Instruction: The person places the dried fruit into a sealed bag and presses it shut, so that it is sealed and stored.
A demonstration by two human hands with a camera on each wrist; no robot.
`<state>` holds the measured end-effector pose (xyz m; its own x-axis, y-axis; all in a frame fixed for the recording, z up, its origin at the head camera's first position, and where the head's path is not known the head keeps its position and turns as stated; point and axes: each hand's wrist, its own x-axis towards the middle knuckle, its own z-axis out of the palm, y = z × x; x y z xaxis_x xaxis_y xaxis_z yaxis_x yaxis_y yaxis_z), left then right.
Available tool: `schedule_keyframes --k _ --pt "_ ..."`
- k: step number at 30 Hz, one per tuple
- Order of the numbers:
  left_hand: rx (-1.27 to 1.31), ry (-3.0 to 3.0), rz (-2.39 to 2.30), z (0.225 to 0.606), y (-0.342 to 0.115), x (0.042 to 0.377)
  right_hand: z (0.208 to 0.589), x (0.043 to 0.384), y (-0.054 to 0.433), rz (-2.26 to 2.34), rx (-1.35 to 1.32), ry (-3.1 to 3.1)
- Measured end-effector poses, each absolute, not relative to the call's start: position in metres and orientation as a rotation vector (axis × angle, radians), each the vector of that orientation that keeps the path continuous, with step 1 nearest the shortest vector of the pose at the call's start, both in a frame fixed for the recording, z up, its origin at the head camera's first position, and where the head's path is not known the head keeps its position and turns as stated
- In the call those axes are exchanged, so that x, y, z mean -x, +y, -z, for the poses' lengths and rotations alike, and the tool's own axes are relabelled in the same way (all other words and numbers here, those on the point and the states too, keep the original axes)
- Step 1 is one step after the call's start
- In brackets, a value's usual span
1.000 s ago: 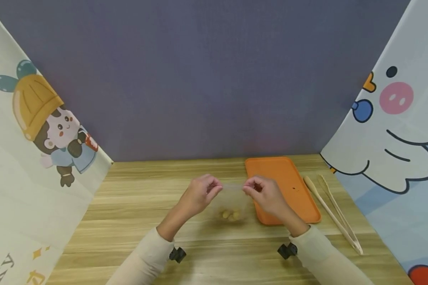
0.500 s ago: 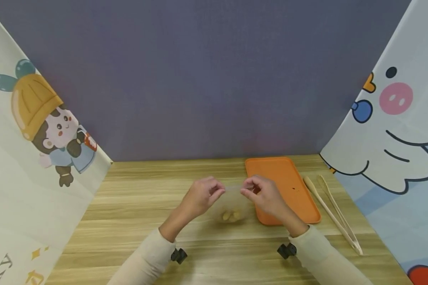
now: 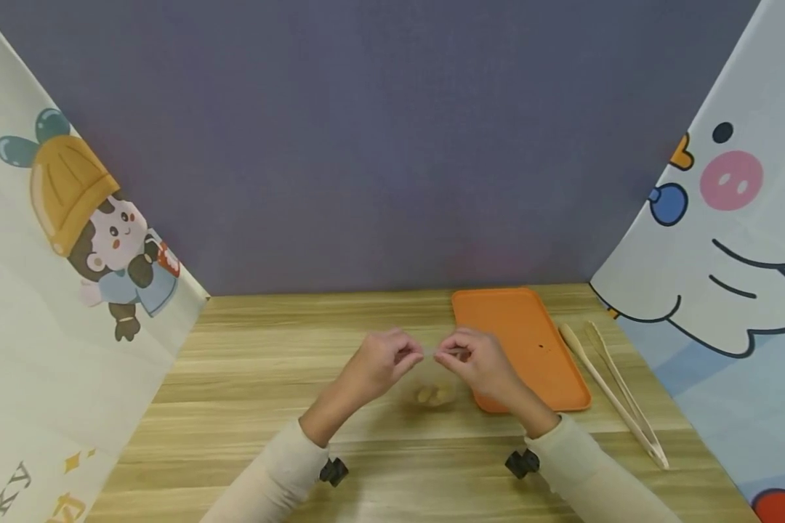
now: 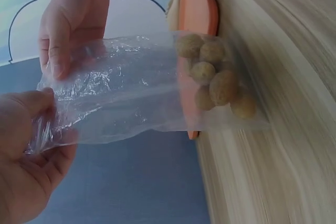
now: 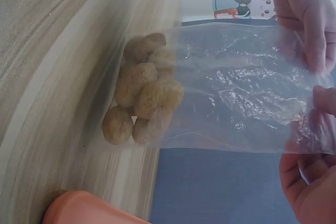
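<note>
A clear plastic bag [image 4: 126, 93] hangs upright between my two hands in the head view, its lower end close over the wooden table [image 3: 255, 392]. Several rounded, rough brown lumps [image 5: 144, 93] lie heaped at its bottom. My left hand [image 3: 387, 361] pinches one side of the bag's top edge between thumb and fingers. On the other side, my right hand [image 3: 476, 363] pinches the same edge, and the fingertips of both hands are a short way apart. Both wrist views show the upper part of the bag crinkled and shiny.
An orange tray [image 3: 504, 312] with a few dark specks lies right of the bag, partly behind my right forearm. Light-coloured long tongs [image 3: 618, 392] lie open beside it. A grey-blue panel [image 3: 392, 145] stands behind the table, with printed cloths [image 3: 700, 276] at both sides.
My hands have drawn closer together along the bag's top edge, the left one moving rightward and the right one slightly leftward. The bag's lower end has shifted a little to the right.
</note>
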<state>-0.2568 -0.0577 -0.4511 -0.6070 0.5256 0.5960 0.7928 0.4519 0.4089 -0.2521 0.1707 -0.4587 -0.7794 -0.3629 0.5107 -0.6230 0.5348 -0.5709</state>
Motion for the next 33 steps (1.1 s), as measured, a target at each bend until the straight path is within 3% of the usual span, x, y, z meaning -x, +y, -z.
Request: schedule_keyframes --k 33 --pt "1.069 -2.398 0.867 0.443 -0.050 0.253 0.452 0.249 0.164 -1.003 -0.900 -2.411"
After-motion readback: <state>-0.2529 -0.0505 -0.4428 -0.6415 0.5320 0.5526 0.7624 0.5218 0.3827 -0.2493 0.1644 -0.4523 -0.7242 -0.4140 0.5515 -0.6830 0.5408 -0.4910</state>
